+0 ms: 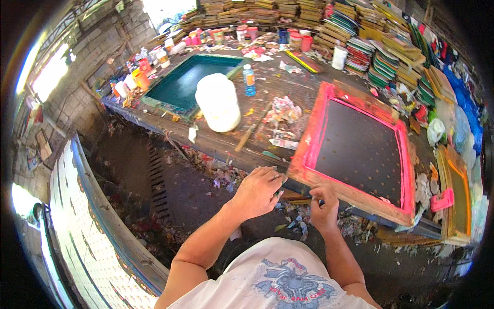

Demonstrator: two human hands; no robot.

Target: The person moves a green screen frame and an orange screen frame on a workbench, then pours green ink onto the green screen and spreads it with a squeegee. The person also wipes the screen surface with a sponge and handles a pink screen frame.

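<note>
A screen-printing frame with bright pink tape or paint around a dark speckled mesh lies tilted on the right of the workbench. My left hand is at the bench's front edge, just left of the frame's near corner; its fingers point right, slightly bent, with the thumb apart and nothing seen in it. Beside the frame's near wooden side is my right hand, its fingers curled in and thumb bent toward them. Whatever it might hold is hidden. Dark stains mark some fingertips.
On the bench stand a white jug, a blue-liquid bottle, a green-framed screen, a stick and crumpled rags. Paint tubs and stacked frames line the back. A white patterned panel stands left; scraps litter the floor.
</note>
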